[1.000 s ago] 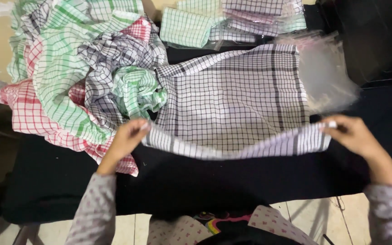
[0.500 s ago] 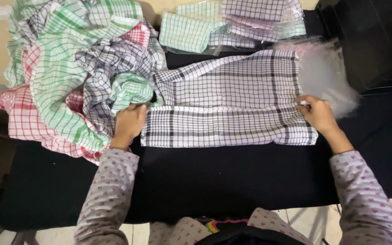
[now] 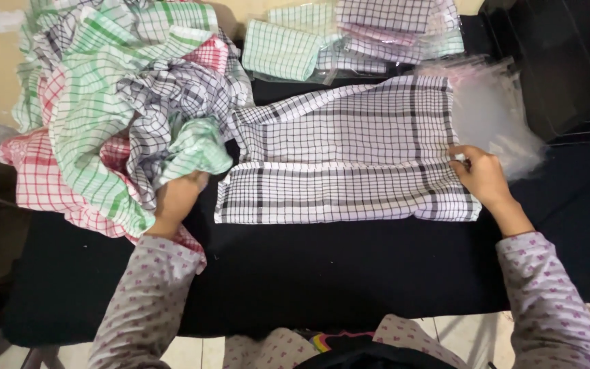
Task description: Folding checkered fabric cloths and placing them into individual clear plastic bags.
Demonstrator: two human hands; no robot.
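While both hands rest at its ends, a black-and-white checked cloth [image 3: 346, 154] lies folded flat on the black table [image 3: 349, 273].
Right hand [image 3: 483, 174] pinches the cloth's right edge; left hand [image 3: 175, 198] sits half-curled, partly under the heap of checked cloths [image 3: 110, 109], its hold hidden.

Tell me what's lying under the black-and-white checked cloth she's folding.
The black-and-white checked cloth lies on the black table cover. Its far right corner overlaps clear plastic bags. Anything else beneath is hidden by the cloth.
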